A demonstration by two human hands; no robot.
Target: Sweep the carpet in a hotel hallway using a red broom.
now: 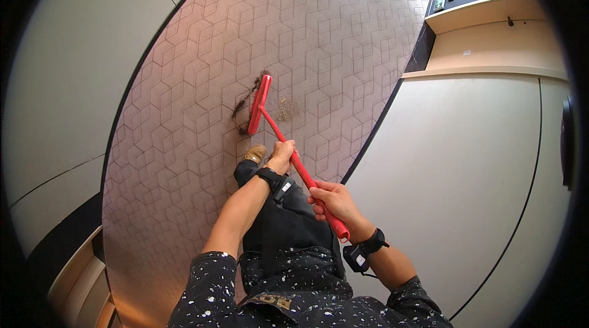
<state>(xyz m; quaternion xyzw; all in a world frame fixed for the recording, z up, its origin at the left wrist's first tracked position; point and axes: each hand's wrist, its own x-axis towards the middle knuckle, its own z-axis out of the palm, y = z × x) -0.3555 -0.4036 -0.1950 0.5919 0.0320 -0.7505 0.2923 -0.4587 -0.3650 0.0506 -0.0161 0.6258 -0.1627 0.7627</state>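
Observation:
A red carpet broom crosses the middle of the view, its narrow head resting on the patterned carpet. My left hand grips the red handle partway down. Nearer the hanging-loop end, my right hand is closed around the same handle. Dark hair-like fluff lies along the left side of the broom head, with more at both its ends. To the right of the head is a patch of pale crumbs, with a small yellowish bit among them. The head's underside is hidden.
Pale panelled walls with dark skirting flank the carpet on both sides; the right wall panel comes close to my right arm. A wood-lined recess is at upper right, near a green sign. My tan shoe stands just below the broom head.

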